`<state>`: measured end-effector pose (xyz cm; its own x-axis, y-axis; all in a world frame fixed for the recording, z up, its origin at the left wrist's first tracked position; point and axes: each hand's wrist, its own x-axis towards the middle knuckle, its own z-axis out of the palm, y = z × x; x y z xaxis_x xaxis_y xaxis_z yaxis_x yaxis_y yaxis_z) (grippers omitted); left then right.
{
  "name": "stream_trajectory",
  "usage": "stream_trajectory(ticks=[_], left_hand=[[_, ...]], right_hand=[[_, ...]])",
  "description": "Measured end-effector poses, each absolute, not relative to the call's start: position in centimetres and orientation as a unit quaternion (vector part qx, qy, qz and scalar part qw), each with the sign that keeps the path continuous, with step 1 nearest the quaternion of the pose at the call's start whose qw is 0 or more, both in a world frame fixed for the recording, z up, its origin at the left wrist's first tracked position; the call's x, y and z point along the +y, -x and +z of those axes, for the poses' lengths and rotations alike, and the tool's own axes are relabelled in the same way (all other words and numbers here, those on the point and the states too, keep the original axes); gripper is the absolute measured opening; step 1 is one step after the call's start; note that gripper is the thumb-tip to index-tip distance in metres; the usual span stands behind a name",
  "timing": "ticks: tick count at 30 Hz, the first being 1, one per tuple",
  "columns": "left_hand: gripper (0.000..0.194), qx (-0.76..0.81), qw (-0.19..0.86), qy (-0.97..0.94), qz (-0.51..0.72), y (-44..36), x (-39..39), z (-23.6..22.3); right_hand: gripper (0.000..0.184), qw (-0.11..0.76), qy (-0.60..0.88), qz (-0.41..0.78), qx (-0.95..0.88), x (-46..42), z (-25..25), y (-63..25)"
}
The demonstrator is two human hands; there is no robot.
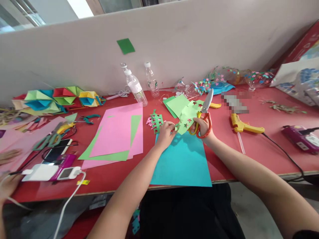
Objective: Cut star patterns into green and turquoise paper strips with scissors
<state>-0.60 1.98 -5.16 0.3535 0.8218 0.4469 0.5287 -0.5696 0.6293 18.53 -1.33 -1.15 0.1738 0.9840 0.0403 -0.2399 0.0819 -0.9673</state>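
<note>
Head view: left hand [167, 133] pinches the near-left edge of a light green paper [184, 115] punched with star holes. Right hand [202, 126] grasps scissors [208, 123] by the red and yellow handles, blades pointing up and away; the paper's right part meets those fingers, can't tell if they pinch it too. Paper is raised above the far edge of a blue sheet [181, 162] on the red counter [107, 179]. Green star-cut scrap [156, 123] just left of it, near the left hand. Farther left, overlapping pink sheets [112, 132] with green ones. Two plastic bottles [136, 88] stand behind, near the wall. Right side: yellow glue gun [245, 127], then purple power strip [302, 138]. Far left: folded paper decorations [45, 101], pliers [91, 118], phone [57, 150], co-worker's hand [10, 156] on pink paper.
</note>
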Motion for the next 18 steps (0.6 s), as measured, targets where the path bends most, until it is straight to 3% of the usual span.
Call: stream_trajectory(ticks=[5,10,14,16,18], left_hand=[[0.009,0.416,0.174,-0.823,0.346,0.6,2.0,-5.3],[0.024,0.417,0.241,-0.75,0.453,1.1,1.8,-4.2],[0.041,0.422,0.457,-0.638,0.454,1.2,0.9,-3.0],[0.04,0.401,0.564,-0.579,0.432,1.1,0.4,-2.5],[0.036,0.384,0.606,-0.548,0.431,0.9,-0.1,-2.0]], right_hand=[[0.036,0.6,0.447,0.51,-0.424,-1.4,-1.5,-18.6],[0.036,0.573,0.441,0.513,-0.462,-1.4,-1.9,-18.6],[0.038,0.538,0.442,0.509,-0.506,-1.6,-2.1,-18.5],[0.039,0.519,0.444,0.508,-0.525,-1.9,-2.0,-18.4],[0.04,0.494,0.454,0.505,-0.542,-2.3,-1.8,-18.4]])
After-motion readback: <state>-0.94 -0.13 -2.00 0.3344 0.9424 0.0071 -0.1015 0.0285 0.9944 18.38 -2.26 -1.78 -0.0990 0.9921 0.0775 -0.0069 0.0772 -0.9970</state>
